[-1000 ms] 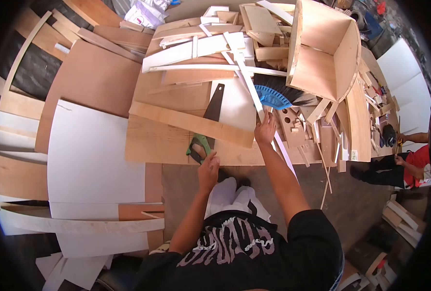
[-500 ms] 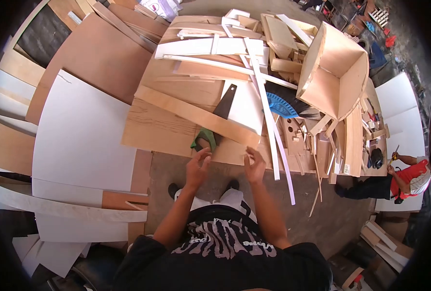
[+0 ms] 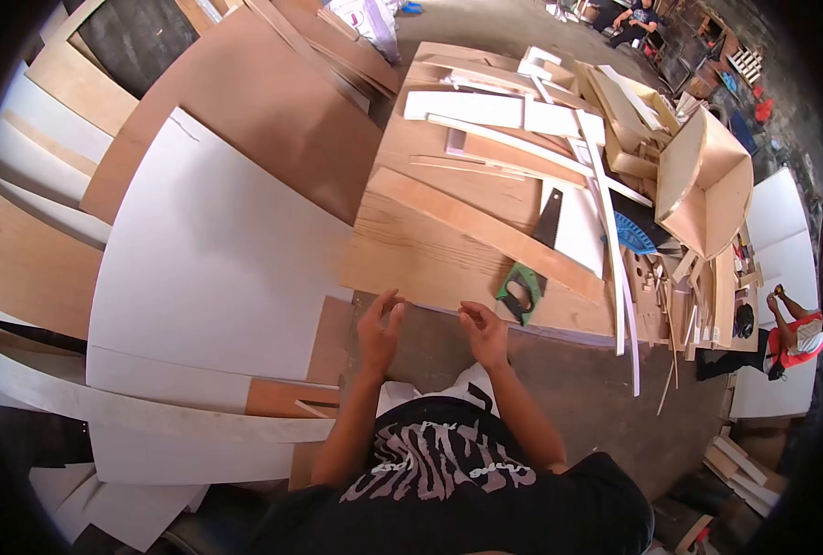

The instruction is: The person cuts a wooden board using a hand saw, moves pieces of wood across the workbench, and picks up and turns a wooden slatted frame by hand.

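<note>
My left hand [image 3: 381,330] is raised near the front edge of the wooden worktable [image 3: 383,250], with its fingers apart and nothing in them. Level with it, my right hand [image 3: 483,333] is also empty, its fingers curved and spread, just left of the handsaw [image 3: 521,294]. That saw has a green handle and a dark blade, and lies on the table. A long wooden board [image 3: 485,229] lies across its blade. Neither hand appears to touch the saw or the board.
Large white and brown sheets [image 3: 217,268] stand at the left. White strips [image 3: 606,222], a blue plastic piece [image 3: 634,233] and an open wooden box [image 3: 706,190] lie on the table's right side. A person in a red vest [image 3: 793,340] stands at far right; another person [image 3: 635,23] sits at the back.
My view has turned left, so the table and saw sit further right. My hands now stand left of the saw handle, still empty. The person in red has raised their hands.
</note>
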Available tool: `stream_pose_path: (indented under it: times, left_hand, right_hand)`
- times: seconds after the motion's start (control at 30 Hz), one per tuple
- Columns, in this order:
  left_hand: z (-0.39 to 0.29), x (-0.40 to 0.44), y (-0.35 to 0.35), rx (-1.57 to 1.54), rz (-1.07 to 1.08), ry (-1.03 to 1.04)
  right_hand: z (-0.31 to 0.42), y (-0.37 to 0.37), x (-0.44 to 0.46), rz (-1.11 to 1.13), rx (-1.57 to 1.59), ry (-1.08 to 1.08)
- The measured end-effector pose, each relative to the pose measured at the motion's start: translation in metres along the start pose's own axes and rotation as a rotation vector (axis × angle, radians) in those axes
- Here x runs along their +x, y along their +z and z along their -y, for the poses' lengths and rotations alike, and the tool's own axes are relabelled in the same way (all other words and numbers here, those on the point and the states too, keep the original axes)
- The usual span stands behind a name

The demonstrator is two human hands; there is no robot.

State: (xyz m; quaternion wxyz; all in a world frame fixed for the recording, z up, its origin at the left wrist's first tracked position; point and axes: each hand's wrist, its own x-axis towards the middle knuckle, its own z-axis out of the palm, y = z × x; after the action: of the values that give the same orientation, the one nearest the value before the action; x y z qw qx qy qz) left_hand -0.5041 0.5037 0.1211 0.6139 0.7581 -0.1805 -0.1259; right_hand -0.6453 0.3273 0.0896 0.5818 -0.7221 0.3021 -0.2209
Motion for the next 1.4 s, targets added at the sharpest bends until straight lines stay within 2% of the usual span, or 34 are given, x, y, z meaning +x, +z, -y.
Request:
stream_pose_path:
  times: [0.2,0.37,0.43,0.5,0.67,0.77,0.8,0.87,1.1,1.2,1.3,1.37,1.4]
  left_hand:
    - [0.026,0.050,-0.045,-0.024,0.040,-0.083]
    - [0.040,0.118,-0.050,-0.024,0.116,-0.075]
    - [0.019,0.147,-0.058,0.151,0.204,-0.086]
    - [0.025,0.178,-0.061,0.181,0.231,-0.114]
    - [0.039,0.245,-0.068,0.201,0.317,0.028]
    - [0.028,0.279,-0.053,0.264,0.402,0.122]
    - [0.022,0.291,-0.044,0.269,0.431,0.140]
    - [0.009,0.304,-0.025,0.159,0.592,0.121]
    - [0.022,0.346,0.075,0.131,1.061,0.236]
    - [0.044,0.360,0.124,0.094,1.214,0.211]
    - [0.059,0.371,0.149,0.025,1.341,0.164]
    - [0.064,0.380,0.153,0.004,1.390,0.145]
    - [0.063,0.387,0.156,0.020,1.412,0.137]
  right_hand:
    - [0.018,0.054,0.018,0.032,-0.082,0.037]
    - [0.003,0.076,0.067,-0.094,-0.063,0.132]
    - [-0.008,0.089,0.098,-0.139,-0.032,0.165]
    - [-0.013,0.100,0.122,-0.154,-0.100,0.170]
    - [0.004,0.121,0.169,-0.177,-0.006,0.198]
    - [0.014,0.123,0.176,-0.267,0.024,0.139]
    - [0.012,0.124,0.175,-0.325,0.072,0.189]
    - [0.008,0.122,0.173,-0.429,0.119,0.281]
    - [0.003,0.120,0.177,-0.801,0.058,0.412]
    - [-0.002,0.127,0.185,-0.968,0.045,0.464]
    - [0.004,0.140,0.187,-1.088,-0.004,0.594]
    - [0.007,0.158,0.193,-1.247,0.075,0.627]
    - [0.006,0.165,0.198,-1.253,0.074,0.631]
